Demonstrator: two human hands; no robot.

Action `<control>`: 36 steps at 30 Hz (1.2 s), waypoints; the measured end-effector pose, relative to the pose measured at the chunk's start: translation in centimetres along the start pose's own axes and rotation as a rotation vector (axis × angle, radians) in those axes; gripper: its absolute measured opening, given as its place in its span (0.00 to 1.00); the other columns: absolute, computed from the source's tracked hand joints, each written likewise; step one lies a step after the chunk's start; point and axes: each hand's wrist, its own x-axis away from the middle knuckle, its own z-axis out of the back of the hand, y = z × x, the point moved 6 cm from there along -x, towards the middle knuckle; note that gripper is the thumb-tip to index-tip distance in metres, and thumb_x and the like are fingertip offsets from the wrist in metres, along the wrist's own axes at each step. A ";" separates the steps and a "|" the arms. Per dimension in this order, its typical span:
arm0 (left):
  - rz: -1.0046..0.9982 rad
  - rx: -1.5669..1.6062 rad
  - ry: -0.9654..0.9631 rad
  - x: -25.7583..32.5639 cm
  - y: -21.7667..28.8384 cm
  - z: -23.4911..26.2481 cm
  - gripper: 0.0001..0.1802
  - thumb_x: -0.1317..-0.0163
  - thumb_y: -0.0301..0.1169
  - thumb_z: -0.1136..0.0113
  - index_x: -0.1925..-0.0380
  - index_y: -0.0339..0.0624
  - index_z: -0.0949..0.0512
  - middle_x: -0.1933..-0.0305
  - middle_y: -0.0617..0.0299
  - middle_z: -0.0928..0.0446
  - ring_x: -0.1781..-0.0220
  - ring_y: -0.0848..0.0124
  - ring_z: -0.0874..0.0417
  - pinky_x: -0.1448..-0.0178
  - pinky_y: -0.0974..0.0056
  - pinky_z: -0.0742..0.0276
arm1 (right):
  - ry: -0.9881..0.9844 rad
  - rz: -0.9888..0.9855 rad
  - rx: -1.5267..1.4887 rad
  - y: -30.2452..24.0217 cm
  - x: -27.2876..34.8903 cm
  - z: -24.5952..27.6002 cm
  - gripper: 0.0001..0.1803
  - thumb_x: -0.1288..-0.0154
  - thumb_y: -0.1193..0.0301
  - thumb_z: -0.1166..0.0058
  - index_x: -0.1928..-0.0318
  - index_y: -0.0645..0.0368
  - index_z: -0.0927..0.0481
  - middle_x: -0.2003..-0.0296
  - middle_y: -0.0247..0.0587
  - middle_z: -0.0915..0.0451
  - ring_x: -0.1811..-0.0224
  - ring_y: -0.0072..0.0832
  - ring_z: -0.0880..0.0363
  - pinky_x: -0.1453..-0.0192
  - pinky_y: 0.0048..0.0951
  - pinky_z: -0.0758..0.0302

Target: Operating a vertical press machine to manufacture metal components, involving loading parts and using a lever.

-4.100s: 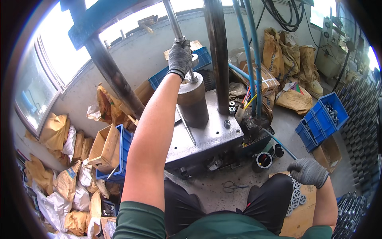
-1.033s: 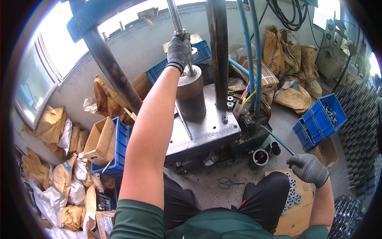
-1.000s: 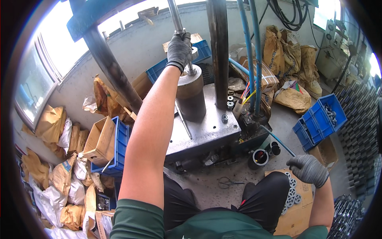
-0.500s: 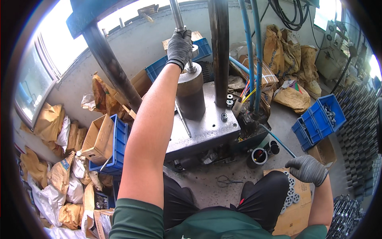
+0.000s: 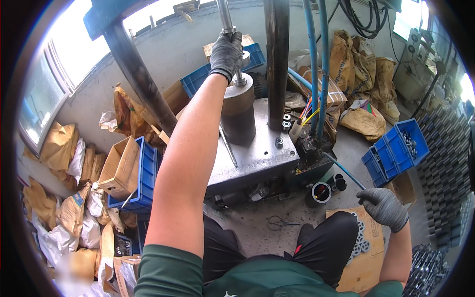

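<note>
Cylinder (image 5: 238,119) on the press bed (image 5: 255,152) — box (image 5: 116,171) left, bins (image 5: 398,153) right.

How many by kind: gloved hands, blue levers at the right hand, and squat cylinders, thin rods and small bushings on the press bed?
Gloved hands: 2
Blue lever: 1
Squat metal cylinder: 1
Thin metal rod: 1
Small ring-shaped bushings: 3
Total: 8

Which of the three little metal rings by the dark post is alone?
The ring nearest the front of the metal table; the other two rings sit together farther back beside the post.
</note>
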 end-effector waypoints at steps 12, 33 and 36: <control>-0.068 -0.137 0.062 -1.5 -1.5 -0.1 0.18 0.22 0.45 0.44 0.53 0.39 0.21 0.72 0.60 0.20 0.71 0.71 0.17 0.67 0.62 0.14 | 0.914 0.365 0.327 -4.5 -10.9 11.6 0.08 0.32 0.78 0.44 0.55 0.64 0.18 0.61 0.54 0.15 0.57 0.50 0.14 0.51 0.42 0.18; -0.246 1.111 0.009 21.0 0.3 2.8 0.12 0.21 0.38 0.44 0.62 0.42 0.25 0.72 0.65 0.26 0.73 0.76 0.26 0.72 0.67 0.32 | 0.808 0.217 0.453 -4.5 -13.1 11.9 0.05 0.35 0.72 0.42 0.60 0.58 0.18 0.64 0.52 0.15 0.57 0.51 0.14 0.51 0.46 0.18; 0.000 1.207 0.093 28.4 -2.9 2.4 0.15 0.24 0.45 0.39 0.57 0.44 0.21 0.73 0.67 0.24 0.70 0.71 0.23 0.60 0.63 0.20 | 0.802 0.362 0.423 -5.1 -9.5 9.8 0.05 0.36 0.76 0.41 0.60 0.59 0.20 0.65 0.52 0.16 0.60 0.52 0.16 0.55 0.46 0.19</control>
